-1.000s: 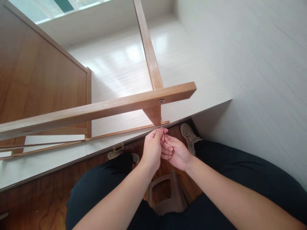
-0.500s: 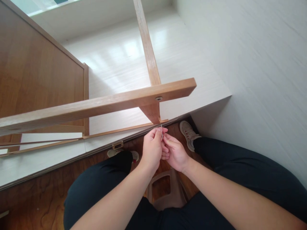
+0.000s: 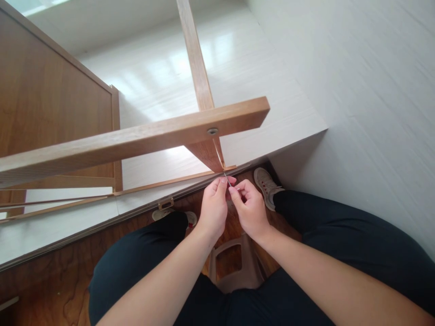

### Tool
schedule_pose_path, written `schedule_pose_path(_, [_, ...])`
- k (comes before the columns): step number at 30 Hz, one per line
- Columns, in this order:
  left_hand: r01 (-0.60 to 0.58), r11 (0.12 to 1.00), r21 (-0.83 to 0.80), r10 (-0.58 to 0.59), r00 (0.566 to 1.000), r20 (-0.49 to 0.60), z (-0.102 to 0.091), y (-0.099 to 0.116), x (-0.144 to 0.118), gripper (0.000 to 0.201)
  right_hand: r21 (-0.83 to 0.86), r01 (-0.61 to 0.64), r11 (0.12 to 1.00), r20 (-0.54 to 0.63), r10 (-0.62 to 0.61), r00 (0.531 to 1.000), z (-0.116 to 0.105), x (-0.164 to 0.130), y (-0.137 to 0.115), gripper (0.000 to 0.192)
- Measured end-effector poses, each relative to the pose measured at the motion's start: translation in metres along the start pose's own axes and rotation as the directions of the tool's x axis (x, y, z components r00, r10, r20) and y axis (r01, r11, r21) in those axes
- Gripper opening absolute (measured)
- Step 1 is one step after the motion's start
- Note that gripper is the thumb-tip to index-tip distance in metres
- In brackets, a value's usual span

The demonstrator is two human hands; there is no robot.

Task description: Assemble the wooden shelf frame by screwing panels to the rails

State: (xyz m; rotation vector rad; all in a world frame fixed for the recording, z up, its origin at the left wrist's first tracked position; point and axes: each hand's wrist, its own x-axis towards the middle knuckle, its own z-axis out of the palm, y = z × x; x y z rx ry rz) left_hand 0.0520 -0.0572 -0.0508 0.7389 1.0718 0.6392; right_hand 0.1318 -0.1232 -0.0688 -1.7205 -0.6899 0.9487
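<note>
A thin metal rod with a bent end, which looks like a hex key (image 3: 228,179), points up at the lower end of a wooden upright (image 3: 207,155). My right hand (image 3: 250,209) pinches its near end between thumb and curled fingers. Close beside it, my left hand (image 3: 214,206) is closed, its thumb and fingertips around the rod near the tip; how firmly they grip is partly hidden. Above both hands runs a wooden rail (image 3: 146,140) with a round metal fitting (image 3: 212,131) in its side. The upright's narrow side has a long slot.
A wooden panel (image 3: 54,95) stands at left on a pale ledge (image 3: 142,199). Another wooden bar (image 3: 195,54) extends away behind the rail. A pale wall (image 3: 367,113) rises at right. Between my legs is a plastic stool (image 3: 234,285) on the brown wooden floor (image 3: 50,280).
My right hand has turned over and shifted slightly right, its fingers now curled around the rod's end. The rod now slants more. The view has shifted slightly, moving the frame left and up.
</note>
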Motion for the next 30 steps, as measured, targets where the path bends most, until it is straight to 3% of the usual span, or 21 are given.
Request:
schedule_pose_path(20, [0.035,0.998,-0.045,-0.034,0.999,0.015,-0.0031,0.0045,0.0033,0.03,-0.189,0.139,0.972,0.028,-0.136,0.99,-0.0006,0.0035,-0.0034,0.024])
schedule_pose_path(30, [0.11,0.976,-0.187,-0.104,0.994,0.04,-0.0073,0.0015,0.0055,0.024,-0.087,0.139,0.986,0.048,-0.135,0.99,-0.0008,0.0025,-0.0017,0.027])
